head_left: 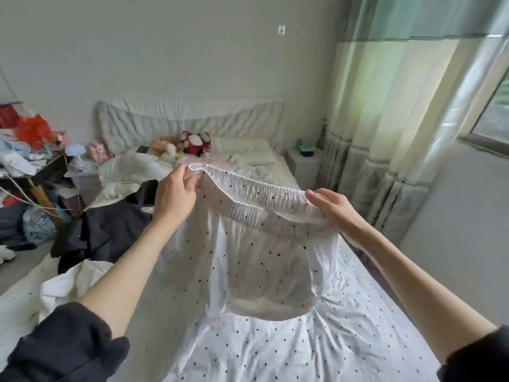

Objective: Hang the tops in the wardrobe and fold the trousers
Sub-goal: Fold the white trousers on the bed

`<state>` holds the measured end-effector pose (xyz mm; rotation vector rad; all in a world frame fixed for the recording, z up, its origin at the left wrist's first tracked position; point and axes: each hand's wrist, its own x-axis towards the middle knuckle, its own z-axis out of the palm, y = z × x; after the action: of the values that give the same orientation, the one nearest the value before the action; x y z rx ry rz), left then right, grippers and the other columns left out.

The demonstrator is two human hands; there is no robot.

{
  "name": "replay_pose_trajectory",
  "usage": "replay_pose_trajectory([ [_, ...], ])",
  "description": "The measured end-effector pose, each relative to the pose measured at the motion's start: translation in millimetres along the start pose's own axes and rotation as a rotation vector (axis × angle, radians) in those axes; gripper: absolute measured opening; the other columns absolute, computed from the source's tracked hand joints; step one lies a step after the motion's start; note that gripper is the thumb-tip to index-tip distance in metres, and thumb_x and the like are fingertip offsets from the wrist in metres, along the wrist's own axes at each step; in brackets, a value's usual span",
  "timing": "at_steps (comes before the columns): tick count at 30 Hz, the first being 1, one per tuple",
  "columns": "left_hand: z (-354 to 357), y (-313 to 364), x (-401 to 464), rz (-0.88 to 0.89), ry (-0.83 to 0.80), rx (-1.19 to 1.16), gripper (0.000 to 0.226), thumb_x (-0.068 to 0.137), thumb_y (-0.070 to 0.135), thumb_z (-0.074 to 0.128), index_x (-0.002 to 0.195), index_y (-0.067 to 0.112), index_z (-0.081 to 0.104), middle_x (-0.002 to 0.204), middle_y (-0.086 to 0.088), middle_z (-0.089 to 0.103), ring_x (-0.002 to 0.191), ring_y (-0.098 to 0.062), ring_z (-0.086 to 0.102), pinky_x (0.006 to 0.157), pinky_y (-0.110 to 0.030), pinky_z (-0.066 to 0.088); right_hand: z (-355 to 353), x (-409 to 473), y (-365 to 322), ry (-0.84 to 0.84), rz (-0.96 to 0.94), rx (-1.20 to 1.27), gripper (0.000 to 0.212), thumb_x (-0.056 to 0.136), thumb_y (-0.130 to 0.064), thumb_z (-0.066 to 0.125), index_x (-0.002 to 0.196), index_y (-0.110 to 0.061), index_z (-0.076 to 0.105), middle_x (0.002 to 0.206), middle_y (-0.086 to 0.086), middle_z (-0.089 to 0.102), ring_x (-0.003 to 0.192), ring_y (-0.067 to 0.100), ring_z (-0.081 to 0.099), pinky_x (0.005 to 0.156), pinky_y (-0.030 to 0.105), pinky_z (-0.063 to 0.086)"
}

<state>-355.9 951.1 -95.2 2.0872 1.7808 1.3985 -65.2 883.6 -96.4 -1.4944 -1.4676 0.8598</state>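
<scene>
White trousers with small black dots hang in the air above the bed, held up by their gathered elastic waistband. My left hand pinches the waistband's left end. My right hand grips its right end, fingers curled over the elastic. The waistband is stretched between both hands and gapes open. The legs drape down onto the dotted bedsheet. A dark garment lies crumpled on the bed's left side, and a white one lies nearer to me.
Plush toys and pillows sit at the head of the bed. A cluttered table stands at the left. A white nightstand, curtains and a window are on the right. No wardrobe is in view.
</scene>
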Motion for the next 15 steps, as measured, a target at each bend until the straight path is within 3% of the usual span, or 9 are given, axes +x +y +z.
replay_pose_trajectory([
  [2, 9, 15, 7, 0.028, -0.011, -0.079, 0.022, 0.097, 0.019, 0.048, 0.103, -0.001, 0.055, 0.097, -0.021, 0.062, 0.092, -0.036, 0.057, 0.066, -0.028, 0.029, -22, -10, -2, -0.052, 0.0, 0.022, 0.049, 0.075, -0.06, 0.066, 0.105, -0.021, 0.061, 0.094, -0.001, 0.064, 0.086, 0.007, 0.061, 0.084, 0.025, 0.049],
  [5, 19, 28, 14, 0.069, -0.068, -0.155, 0.017, 0.098, 0.013, 0.045, 0.096, -0.002, 0.052, 0.102, -0.021, 0.064, 0.096, -0.035, 0.058, 0.065, -0.021, 0.028, -41, -19, -1, -0.143, 0.015, -0.063, 0.061, 0.075, -0.036, 0.077, 0.124, -0.023, 0.043, 0.081, -0.003, 0.055, 0.065, -0.007, 0.056, 0.067, 0.009, 0.045],
  [6, 24, 32, 16, 0.076, -0.103, -0.172, 0.015, 0.099, 0.011, 0.044, 0.097, -0.002, 0.052, 0.104, -0.022, 0.065, 0.097, -0.034, 0.058, 0.064, -0.019, 0.027, -44, -22, 2, -0.157, 0.018, -0.1, 0.066, 0.073, -0.026, 0.079, 0.126, -0.023, 0.039, 0.082, -0.002, 0.056, 0.068, -0.004, 0.057, 0.067, 0.01, 0.046],
  [8, 34, 34, 16, 0.072, -0.174, -0.183, 0.02, 0.099, 0.012, 0.043, 0.11, -0.002, 0.053, 0.109, -0.021, 0.063, 0.102, -0.034, 0.057, 0.067, -0.02, 0.028, -45, -22, 15, -0.138, 0.034, -0.184, 0.072, 0.068, -0.025, 0.083, 0.125, -0.024, 0.039, 0.097, -0.002, 0.061, 0.085, 0.007, 0.061, 0.079, 0.021, 0.051],
  [11, 49, 26, 19, 0.037, -0.3, -0.196, 0.031, 0.1, 0.02, 0.041, 0.125, 0.005, 0.047, 0.113, -0.015, 0.06, 0.108, -0.03, 0.054, 0.077, -0.024, 0.032, -50, -13, 38, 0.09, 0.027, -0.267, 0.045, 0.071, -0.023, 0.08, 0.107, -0.02, 0.053, 0.094, 0.0, 0.064, 0.091, 0.021, 0.061, 0.079, 0.037, 0.052],
  [13, 54, 18, 19, 0.015, -0.389, -0.207, 0.035, 0.1, 0.027, 0.04, 0.128, 0.007, 0.045, 0.105, -0.006, 0.057, 0.106, -0.027, 0.054, 0.078, -0.028, 0.034, -55, -5, 43, 0.267, 0.016, -0.279, 0.025, 0.073, -0.018, 0.078, 0.089, -0.015, 0.059, 0.08, -0.001, 0.061, 0.077, 0.019, 0.057, 0.067, 0.031, 0.048],
  [15, 59, 13, 24, 0.006, -0.475, -0.246, 0.037, 0.099, 0.031, 0.04, 0.129, 0.009, 0.042, 0.103, -0.003, 0.053, 0.104, -0.022, 0.052, 0.081, -0.03, 0.035, -56, 4, 44, 0.366, -0.007, -0.257, 0.02, 0.074, -0.019, 0.078, 0.078, -0.018, 0.059, 0.07, -0.004, 0.058, 0.064, 0.012, 0.051, 0.056, 0.024, 0.04],
])
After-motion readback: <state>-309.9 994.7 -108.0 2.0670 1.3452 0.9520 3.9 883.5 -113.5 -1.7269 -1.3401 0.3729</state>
